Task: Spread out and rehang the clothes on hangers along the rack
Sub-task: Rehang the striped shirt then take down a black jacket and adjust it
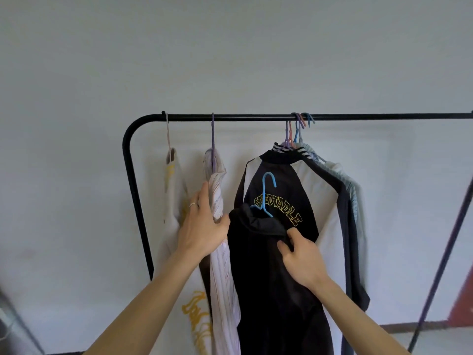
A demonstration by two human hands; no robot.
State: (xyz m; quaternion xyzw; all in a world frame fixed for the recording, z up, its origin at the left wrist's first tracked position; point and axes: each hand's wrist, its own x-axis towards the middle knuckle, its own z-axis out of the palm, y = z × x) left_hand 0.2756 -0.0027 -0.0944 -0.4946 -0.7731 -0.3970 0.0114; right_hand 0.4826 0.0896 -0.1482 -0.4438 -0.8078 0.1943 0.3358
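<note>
The black rack (pixel 230 117) spanned the view against a pale wall. Two garments hung spaced out near its left end: a white top with yellow print (pixel 174 201) and a striped shirt (pixel 217 190). To the right a bunch of clothes (pixel 320 201) crowded together, fronted by a black-and-white jacket (pixel 281 190). A black garment (pixel 271 278) on a blue hanger (pixel 268 193) was off the bar, held in front of that jacket. The right hand (pixel 302 262) had its grip clenched on the garment's shoulder fabric. The left hand (pixel 204 226) lay on the striped shirt and the garment's edge; its grip could not be told. To do this step well, one would likely raise the hook into the bare stretch of bar between the striped shirt and the bunch, keeping the shoulders seated on the hanger.
</note>
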